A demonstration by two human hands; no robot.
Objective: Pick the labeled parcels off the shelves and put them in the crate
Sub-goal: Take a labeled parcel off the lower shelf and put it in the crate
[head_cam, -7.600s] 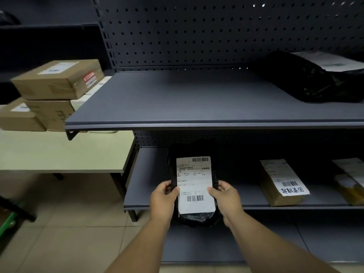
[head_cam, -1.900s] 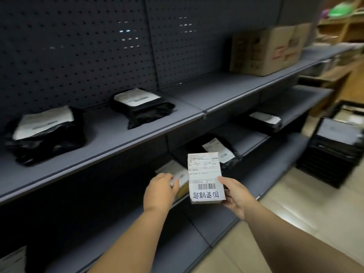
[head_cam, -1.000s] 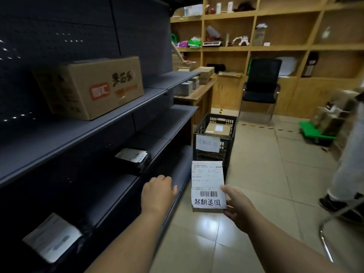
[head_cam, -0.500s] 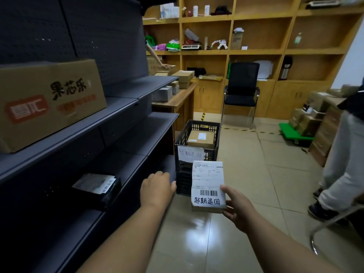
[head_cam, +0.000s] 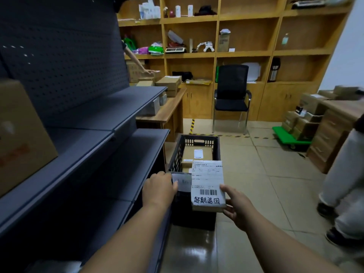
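Tiled floor open right of dark shelves; black crate at shelf end. Right hand grasps labelled parcel; left hand loosely curled, empty.

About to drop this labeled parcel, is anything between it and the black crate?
Nothing visible blocks it. The parcel in the right hand is above the crate's near edge. The crate is open-topped; a brown box lies inside. The left hand is beside the rim.
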